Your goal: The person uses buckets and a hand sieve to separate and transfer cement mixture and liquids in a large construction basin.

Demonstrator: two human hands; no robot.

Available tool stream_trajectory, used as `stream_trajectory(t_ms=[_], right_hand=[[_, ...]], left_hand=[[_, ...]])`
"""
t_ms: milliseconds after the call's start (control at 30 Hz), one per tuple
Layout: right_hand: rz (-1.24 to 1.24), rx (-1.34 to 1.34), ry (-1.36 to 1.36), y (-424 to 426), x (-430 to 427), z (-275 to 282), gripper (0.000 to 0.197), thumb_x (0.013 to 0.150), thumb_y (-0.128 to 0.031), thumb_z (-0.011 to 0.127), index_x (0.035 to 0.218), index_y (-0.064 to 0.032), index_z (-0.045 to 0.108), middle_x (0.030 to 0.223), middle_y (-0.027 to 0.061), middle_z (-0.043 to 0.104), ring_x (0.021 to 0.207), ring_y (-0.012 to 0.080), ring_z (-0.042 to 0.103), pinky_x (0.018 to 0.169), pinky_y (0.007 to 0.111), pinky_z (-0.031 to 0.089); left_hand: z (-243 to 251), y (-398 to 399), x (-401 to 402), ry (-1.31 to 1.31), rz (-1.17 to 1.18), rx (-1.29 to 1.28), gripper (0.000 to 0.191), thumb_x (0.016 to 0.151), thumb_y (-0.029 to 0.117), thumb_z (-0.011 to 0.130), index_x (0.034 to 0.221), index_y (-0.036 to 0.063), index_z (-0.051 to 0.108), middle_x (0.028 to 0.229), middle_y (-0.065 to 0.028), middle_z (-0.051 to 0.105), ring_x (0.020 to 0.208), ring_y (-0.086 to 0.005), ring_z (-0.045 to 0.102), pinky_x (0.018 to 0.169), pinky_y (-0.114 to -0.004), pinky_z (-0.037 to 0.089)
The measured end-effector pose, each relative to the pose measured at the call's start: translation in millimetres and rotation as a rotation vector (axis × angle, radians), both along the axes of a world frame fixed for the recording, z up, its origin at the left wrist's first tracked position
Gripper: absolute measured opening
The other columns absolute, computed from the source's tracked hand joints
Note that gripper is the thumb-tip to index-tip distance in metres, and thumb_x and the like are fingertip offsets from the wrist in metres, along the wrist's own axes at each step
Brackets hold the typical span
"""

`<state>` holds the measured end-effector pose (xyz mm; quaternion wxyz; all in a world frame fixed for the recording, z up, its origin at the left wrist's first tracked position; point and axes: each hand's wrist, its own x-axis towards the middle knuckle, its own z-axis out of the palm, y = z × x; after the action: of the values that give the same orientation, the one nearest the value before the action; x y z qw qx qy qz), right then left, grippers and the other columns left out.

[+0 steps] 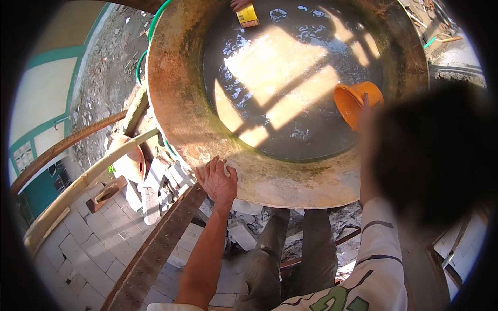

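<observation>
My left hand (218, 180) rests on the near left edge of a large round stained basin (175, 116), fingers a little apart and holding nothing. In the basin is murky water (249, 112) with bright sunlit patches and ripples. My right hand (367, 112) grips an orange plastic bucket (352, 103) at the basin's right side. The bucket is tilted, with its mouth facing left over the water. A dark blurred shape (435, 159) close to the camera hides part of my right hand and forearm.
Another person's hand (239, 4) holds a yellow container (247, 14) over the water's far side. A wooden plank (155, 248) slopes up to the basin beside my left arm. Bamboo and wooden rails (97, 171) cross the left. Broken blocks (243, 233) lie beneath the basin, near a green hose (141, 64).
</observation>
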<state>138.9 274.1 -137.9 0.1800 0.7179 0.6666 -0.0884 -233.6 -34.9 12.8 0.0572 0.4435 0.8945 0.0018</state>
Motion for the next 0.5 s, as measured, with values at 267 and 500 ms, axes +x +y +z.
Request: stream_trajectory(t_ms=[267, 500], right_hand=[[-0.171, 0.162, 0.095, -146.7, -30.6, -88.8, 0.091, 0.081, 0.004, 0.059, 0.151, -0.0395, 0.022, 0.153, 0.033, 0.004, 0.129, 0.0603, 0.03, 0.099, 0.057, 0.041], [-0.403, -0.022, 0.358, -186.2, -128.2, -39.9, 0.084, 0.08, -0.003, 0.064, 0.151, -0.0309, 0.029, 0.15, 0.0288, 0.02, 0.136, 0.0492, 0.027, 0.106, 0.048, 0.036]], left_hand=[[3.8, 4.3, 1.9, -0.047, 0.016, 0.024, 0.016, 0.08, 0.018, 0.063, 0.094, 0.0136, 0.072, 0.116, 0.0001, 0.064, 0.112, -0.0198, 0.056, 0.115, -0.048, 0.02], [7.4, -6.2, -7.1, -0.027, 0.034, 0.038, 0.016, 0.079, 0.016, 0.064, 0.093, 0.014, 0.072, 0.115, -0.0002, 0.065, 0.11, -0.0196, 0.057, 0.114, -0.048, 0.022]])
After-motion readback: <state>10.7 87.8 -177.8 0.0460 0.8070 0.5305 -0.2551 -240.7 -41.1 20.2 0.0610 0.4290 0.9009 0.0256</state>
